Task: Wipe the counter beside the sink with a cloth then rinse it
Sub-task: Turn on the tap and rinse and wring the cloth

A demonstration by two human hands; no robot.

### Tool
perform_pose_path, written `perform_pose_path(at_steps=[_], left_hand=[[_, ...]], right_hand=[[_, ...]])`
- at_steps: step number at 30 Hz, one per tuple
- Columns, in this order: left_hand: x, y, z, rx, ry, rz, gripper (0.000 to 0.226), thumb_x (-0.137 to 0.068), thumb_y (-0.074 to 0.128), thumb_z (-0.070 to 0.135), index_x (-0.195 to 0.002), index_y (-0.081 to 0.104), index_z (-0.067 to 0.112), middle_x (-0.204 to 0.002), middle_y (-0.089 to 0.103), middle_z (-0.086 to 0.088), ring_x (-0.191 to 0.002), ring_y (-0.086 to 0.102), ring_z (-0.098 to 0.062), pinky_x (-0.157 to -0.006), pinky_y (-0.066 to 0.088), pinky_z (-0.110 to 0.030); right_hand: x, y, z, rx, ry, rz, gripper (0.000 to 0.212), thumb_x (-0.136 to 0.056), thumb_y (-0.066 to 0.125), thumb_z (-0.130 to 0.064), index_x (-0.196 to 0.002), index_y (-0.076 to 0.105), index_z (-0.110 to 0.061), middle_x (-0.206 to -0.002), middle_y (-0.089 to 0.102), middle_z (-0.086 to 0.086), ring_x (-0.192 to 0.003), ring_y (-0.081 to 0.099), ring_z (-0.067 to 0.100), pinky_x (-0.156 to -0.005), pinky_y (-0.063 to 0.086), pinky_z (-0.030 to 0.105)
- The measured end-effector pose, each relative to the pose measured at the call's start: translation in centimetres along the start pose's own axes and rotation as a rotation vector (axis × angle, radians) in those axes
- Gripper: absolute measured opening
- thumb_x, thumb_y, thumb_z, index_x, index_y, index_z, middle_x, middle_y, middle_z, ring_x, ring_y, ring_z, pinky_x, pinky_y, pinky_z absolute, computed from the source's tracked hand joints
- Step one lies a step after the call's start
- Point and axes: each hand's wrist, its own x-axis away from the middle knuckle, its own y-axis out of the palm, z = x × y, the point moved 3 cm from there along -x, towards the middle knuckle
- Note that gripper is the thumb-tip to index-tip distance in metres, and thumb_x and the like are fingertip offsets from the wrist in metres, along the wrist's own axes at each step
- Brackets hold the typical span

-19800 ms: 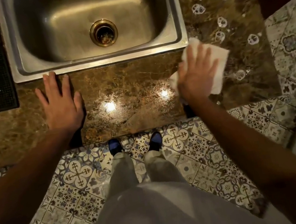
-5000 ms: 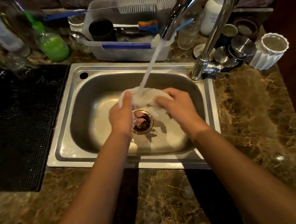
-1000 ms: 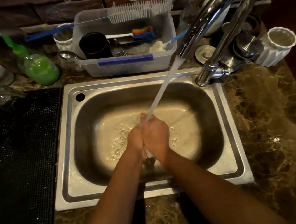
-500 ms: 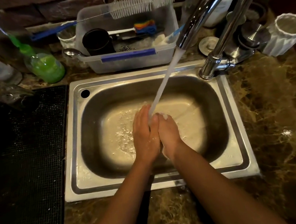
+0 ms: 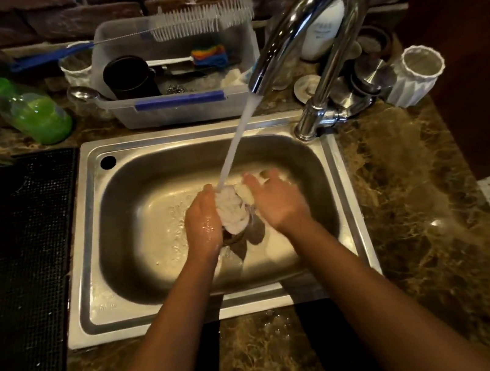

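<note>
Both hands are working over the middle of the steel sink [image 5: 92, 241], and the white cloth [image 5: 230, 208] is sitting bunched up between them, right above the drain. The left hand [image 5: 202, 221] is pressing against the cloth's left side with its fingers wrapping toward it, wet and glistening across the back. The right hand [image 5: 275, 201] is hovering just beside the cloth's right edge, fingers spread and loose, slightly blurred; whether they are actually pinching any fabric, I cannot tell. Water [image 5: 236, 141] is pouring in a slanted white stream from the curved chrome faucet [image 5: 308, 24] and landing squarely on top of the cloth, near the left thumb. Droplets are scattering across the basin floor on the left. The brown marble counter [image 5: 417, 206] is gleaming to the right of the sink, and a black mesh mat [image 5: 16, 269] is lying on the left. Behind the basin, a clear plastic tub [image 5: 180, 109] is holding a dark cup [image 5: 127, 77] and a colourful sponge brush [image 5: 207, 56], with a long bottle brush [image 5: 198, 19] resting across its back rim. A green soap bottle [image 5: 34, 117] is standing at the left, and a white ribbed cup [image 5: 415, 75] at the right, near the faucet base.
</note>
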Motion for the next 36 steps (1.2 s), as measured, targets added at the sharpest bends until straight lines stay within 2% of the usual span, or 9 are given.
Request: perform_pose_path(at_steps=[4, 8, 11, 15, 19, 23, 26, 30, 36], left_hand=[[0.4, 0.7, 1.2, 0.085, -0.043, -0.108, 0.043, -0.100, 0.055, 0.058, -0.107, 0.080, 0.023, -0.099, 0.082, 0.002, -0.091, 0.077, -0.017, -0.076, 0.058, -0.030], [0.5, 1.4, 1.2, 0.160, -0.099, -0.116, 0.022, -0.095, 0.072, 0.037, -0.104, 0.077, 0.017, -0.093, 0.076, -0.003, -0.093, 0.069, -0.025, -0.074, 0.053, -0.035], [0.5, 1.1, 1.2, 0.176, -0.149, -0.077, 0.020, -0.094, 0.075, 0.031, -0.107, 0.076, 0.015, -0.096, 0.074, -0.009, -0.094, 0.068, -0.027, -0.082, 0.053, -0.037], [0.4, 0.5, 1.6, 0.190, -0.132, -0.067, 0.021, -0.095, 0.070, 0.026, -0.106, 0.072, 0.009, -0.090, 0.070, -0.008, -0.085, 0.067, -0.023, -0.066, 0.052, -0.031], [1.4, -0.2, 3.8, -0.280, 0.190, 0.189, 0.017, -0.093, 0.068, 0.025, -0.101, 0.060, 0.013, -0.103, 0.067, -0.011, -0.093, 0.063, -0.027, -0.082, 0.054, -0.042], [3.0, 0.0, 6.4, -0.470, 0.405, 0.184, 0.018, -0.092, 0.071, 0.025, -0.098, 0.057, 0.016, -0.093, 0.062, -0.004, -0.085, 0.058, -0.021, -0.073, 0.050, -0.035], [3.6, 0.0, 7.9, -0.451, 0.436, 0.089, 0.016, -0.095, 0.071, 0.025, -0.093, 0.058, 0.016, -0.082, 0.057, 0.004, -0.077, 0.054, -0.011, -0.066, 0.044, -0.023], [4.5, 0.2, 9.0, -0.110, 0.278, -0.124, 0.015, -0.096, 0.071, 0.031, -0.090, 0.066, 0.018, -0.085, 0.068, 0.000, -0.081, 0.070, -0.017, -0.071, 0.059, -0.031], [4.7, -0.4, 8.8, 0.002, 0.257, -0.135, 0.034, -0.092, 0.074, 0.044, -0.103, 0.067, 0.013, -0.091, 0.073, -0.005, -0.082, 0.077, -0.018, -0.068, 0.063, -0.028]], right_hand=[[-1.4, -8.3, 1.1, -0.254, -0.033, 0.376, 0.031, -0.098, 0.053, -0.045, -0.116, 0.059, -0.021, -0.109, 0.070, 0.005, -0.102, 0.067, 0.027, -0.079, 0.048, 0.033], [-2.8, -13.6, 1.4, -0.283, -0.032, 0.649, 0.062, -0.097, 0.058, -0.037, -0.150, 0.043, -0.009, -0.146, 0.053, 0.012, -0.131, 0.054, 0.029, -0.104, 0.042, 0.037], [-4.5, -15.3, 1.1, -0.297, -0.033, 0.600, 0.072, -0.099, 0.058, -0.041, -0.160, 0.031, -0.013, -0.166, 0.034, 0.010, -0.149, 0.036, 0.031, -0.120, 0.032, 0.042], [-5.6, -14.7, 0.8, -0.530, -0.075, 0.513, 0.059, -0.101, 0.058, -0.034, -0.156, 0.043, -0.020, -0.155, 0.051, 0.007, -0.141, 0.048, 0.024, -0.103, 0.034, 0.027], [-5.0, -13.5, -0.1, -0.458, -0.113, 0.506, 0.070, -0.098, 0.061, -0.034, -0.160, 0.033, -0.016, -0.159, 0.046, 0.008, -0.146, 0.042, 0.026, -0.110, 0.032, 0.028], [0.0, -11.0, -1.2, -0.179, -0.395, 0.695, 0.066, -0.093, 0.063, -0.025, -0.154, 0.040, -0.014, -0.161, 0.041, 0.005, -0.149, 0.034, 0.021, -0.123, 0.031, 0.044], [3.2, -6.1, -2.5, -0.100, -0.719, 0.389, 0.046, -0.094, 0.062, -0.021, -0.139, 0.058, -0.020, -0.143, 0.055, -0.004, -0.135, 0.047, 0.014, -0.114, 0.043, 0.042], [4.4, -1.6, -3.3, -0.309, -0.507, -0.260, 0.064, -0.091, 0.063, -0.055, -0.147, 0.049, -0.028, -0.140, 0.061, -0.002, -0.127, 0.059, 0.012, -0.102, 0.051, 0.029], [3.9, -2.5, -2.4, -0.244, -0.447, -0.326, 0.072, -0.081, 0.083, -0.048, -0.142, 0.051, -0.027, -0.129, 0.065, -0.005, -0.113, 0.066, 0.010, -0.098, 0.059, 0.036]])
